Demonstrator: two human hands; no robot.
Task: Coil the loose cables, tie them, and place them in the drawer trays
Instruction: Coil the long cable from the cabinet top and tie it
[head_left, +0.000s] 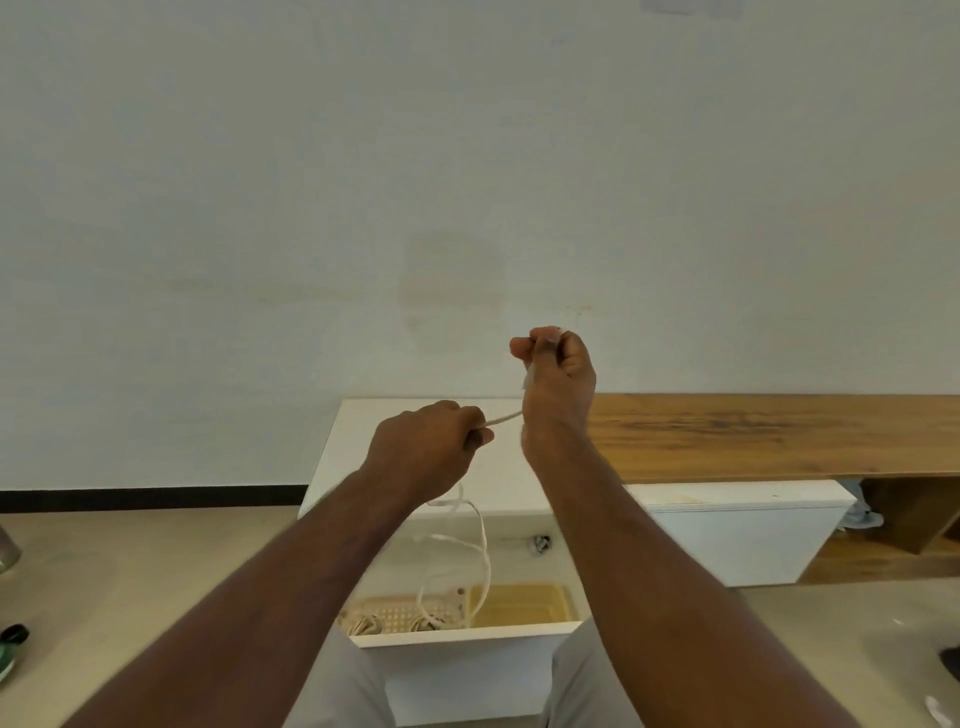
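In the head view, the left hand (426, 447) and right hand (558, 374) each had a closed grip on a thin white cable (485, 551), taut between them, its slack drooping over the open drawer (467, 636). It looked light, limp and probably slick, best pinched near its ends; bundles in the tray (395, 618) were too blurred to identify.

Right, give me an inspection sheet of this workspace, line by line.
Surface: white cabinet top beside a long brown wooden shelf.
Job's things: open white drawer holding a white perforated plastic tray and a yellow plastic tray.
Clutter: small dark object behind the drawer; green item on the floor at the far left.
Grippers: left hand and right hand both closed on the cable.
Cables: thin white cable taut between the hands, its slack hanging into the drawer; coiled bundles in the perforated tray.
Surroundings: plain pale wall, beige floor.
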